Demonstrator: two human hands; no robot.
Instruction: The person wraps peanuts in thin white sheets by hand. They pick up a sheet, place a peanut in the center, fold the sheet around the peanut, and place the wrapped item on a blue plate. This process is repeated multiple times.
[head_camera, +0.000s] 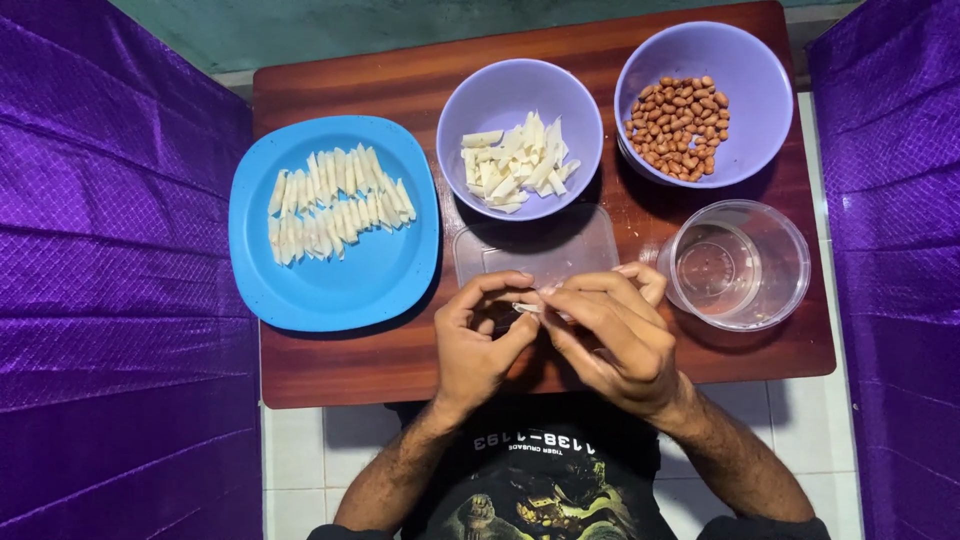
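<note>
Two purple bowls flank hands pinching a white strip.

Left hand and right hand pinch a small pale piece together over the tabletop — blue plate of pale strips, two purple bowls, clear container beyond.

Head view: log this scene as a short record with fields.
surface: wooden table
left hand: pinching one end of a small white strip
right hand: pinching the strip's other end
blue plate: rows of white strips
left bowl: loose white strips
right bowl: peanuts
clear tub: looks empty
clear lid: flat on the table, behind the hands
</note>
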